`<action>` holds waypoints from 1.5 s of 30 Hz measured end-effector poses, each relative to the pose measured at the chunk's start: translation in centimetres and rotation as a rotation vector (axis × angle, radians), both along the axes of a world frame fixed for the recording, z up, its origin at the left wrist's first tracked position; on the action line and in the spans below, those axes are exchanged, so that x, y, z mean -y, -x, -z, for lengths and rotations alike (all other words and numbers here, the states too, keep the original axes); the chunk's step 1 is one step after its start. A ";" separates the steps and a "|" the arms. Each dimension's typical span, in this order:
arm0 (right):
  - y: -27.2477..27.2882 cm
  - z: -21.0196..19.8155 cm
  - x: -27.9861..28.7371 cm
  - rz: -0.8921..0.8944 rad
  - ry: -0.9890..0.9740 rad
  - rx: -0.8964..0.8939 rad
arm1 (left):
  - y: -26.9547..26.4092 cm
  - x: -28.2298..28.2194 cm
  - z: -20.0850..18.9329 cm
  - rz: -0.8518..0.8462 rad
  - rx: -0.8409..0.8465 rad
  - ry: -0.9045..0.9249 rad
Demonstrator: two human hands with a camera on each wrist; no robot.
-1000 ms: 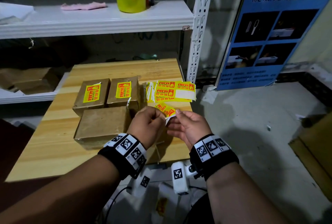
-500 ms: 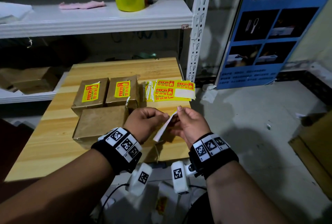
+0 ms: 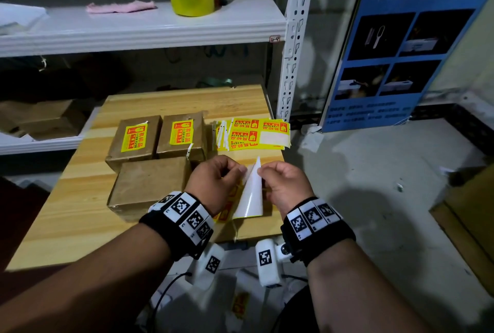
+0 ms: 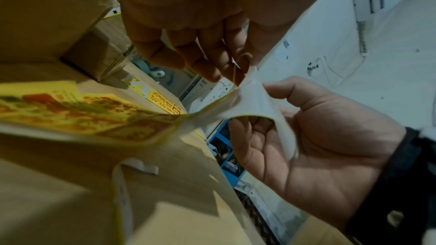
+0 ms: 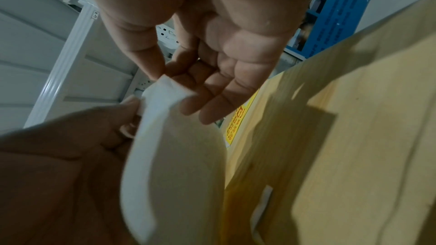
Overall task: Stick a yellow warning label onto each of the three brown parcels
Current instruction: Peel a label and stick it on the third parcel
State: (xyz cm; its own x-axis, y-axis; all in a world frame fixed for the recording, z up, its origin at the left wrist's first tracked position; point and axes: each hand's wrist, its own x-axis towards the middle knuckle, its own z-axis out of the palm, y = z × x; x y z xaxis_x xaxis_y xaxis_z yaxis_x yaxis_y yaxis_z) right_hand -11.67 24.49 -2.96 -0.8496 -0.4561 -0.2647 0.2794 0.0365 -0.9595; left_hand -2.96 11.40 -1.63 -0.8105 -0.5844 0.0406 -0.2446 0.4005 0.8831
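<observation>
Right now both hands are hovering over the desk's (image 3: pixel 80 225) near right corner, peeling a yellow label (image 3: pixel 227 209) from its white backing (image 3: pixel 251 199). The left hand (image 3: pixel 213 185) is pinching the label's corner, while the right hand (image 3: pixel 286 185) is pinching the backing's top corner between thumb and forefinger. Two labelled parcels (image 3: pixel 133 140) (image 3: pixel 181 137) are sitting side by side mid-desk; the unlabelled parcel (image 3: pixel 149 185) is lying in front of them, just left of the hands. Spare label sheets (image 3: pixel 256 134) are resting by the desk's right edge.
</observation>
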 end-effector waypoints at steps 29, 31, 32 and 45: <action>2.3 3.1 -0.6 0.328 -0.144 0.280 | -0.6 2.1 -2.2 -0.226 -0.310 -0.667; 2.0 2.6 -0.5 0.338 -0.148 0.280 | -0.8 2.0 -2.6 -0.211 -0.306 -0.732; 1.9 2.3 -0.3 0.336 -0.149 0.275 | -0.9 1.9 -2.8 -0.202 -0.298 -0.744; 2.0 0.8 -0.6 0.173 -0.147 0.197 | -2.0 2.1 -1.3 0.096 -0.137 -0.074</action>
State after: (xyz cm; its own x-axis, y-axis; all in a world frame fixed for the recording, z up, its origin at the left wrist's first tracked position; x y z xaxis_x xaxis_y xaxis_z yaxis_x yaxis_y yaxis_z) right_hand -13.71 25.10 -3.74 -0.8372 -0.2536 -0.4846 0.4739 0.1061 -0.8742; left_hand -0.99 9.34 -0.37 -0.8524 -0.5102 0.1140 -0.0839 0.3486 0.9335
